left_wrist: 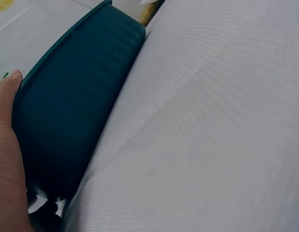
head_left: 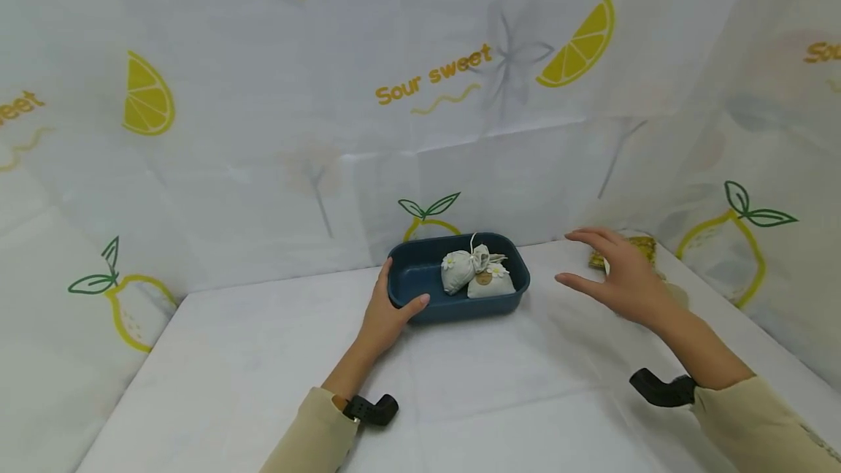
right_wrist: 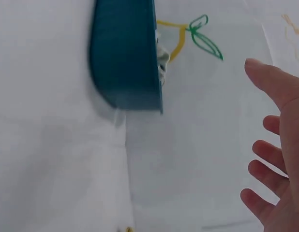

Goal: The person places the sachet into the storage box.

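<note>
A dark blue rectangular bin (head_left: 466, 306) stands toward the back of the table. My left hand (head_left: 383, 316) grips its left end, with the thumb over the front rim and the fingers along the end wall. Inside the bin's right half lie two small pale cloth sachets, a rounded one (head_left: 458, 272) and a flatter one (head_left: 491, 283), both with white flowers. In the left wrist view the long wall of the bin (left_wrist: 77, 96) fills the area beside the thumb. My right hand (head_left: 620, 276), holding nothing, is raised right of the bin, thumb and fingers spread apart.
Behind my right hand, partly hidden by it, lies a yellow-gold patterned item (head_left: 642, 247) near the table's back right corner. White cloth with lemon prints (head_left: 420, 159) hangs behind and beside the table (head_left: 276, 356), which has a white cover.
</note>
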The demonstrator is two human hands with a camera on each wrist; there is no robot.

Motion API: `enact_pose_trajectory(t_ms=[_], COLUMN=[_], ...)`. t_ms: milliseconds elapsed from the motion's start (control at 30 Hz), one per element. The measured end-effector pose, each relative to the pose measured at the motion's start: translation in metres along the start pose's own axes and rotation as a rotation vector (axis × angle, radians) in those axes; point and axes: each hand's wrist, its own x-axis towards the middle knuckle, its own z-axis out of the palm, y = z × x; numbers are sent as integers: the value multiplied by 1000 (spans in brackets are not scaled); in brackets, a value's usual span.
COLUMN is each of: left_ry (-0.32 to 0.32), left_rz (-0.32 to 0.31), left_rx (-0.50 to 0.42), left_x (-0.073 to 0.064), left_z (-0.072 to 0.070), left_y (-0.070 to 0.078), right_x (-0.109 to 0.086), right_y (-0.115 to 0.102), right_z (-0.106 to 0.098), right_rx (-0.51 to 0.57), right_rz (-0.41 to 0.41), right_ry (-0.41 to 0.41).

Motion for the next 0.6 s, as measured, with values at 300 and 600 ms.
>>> enact_pose_trajectory(t_ms=[300, 600], left_ry=[-2, -2], left_rz=[-6, -18], left_rx=[0, 0], left_x=[0, -2], left_z=[2, 0], left_y=[0, 5], right_x=[-36, -46], right_y=[57, 88], right_z=[3, -5], right_rx=[-43, -12], right_rz=[-37, 108], right_ry=[169, 146])
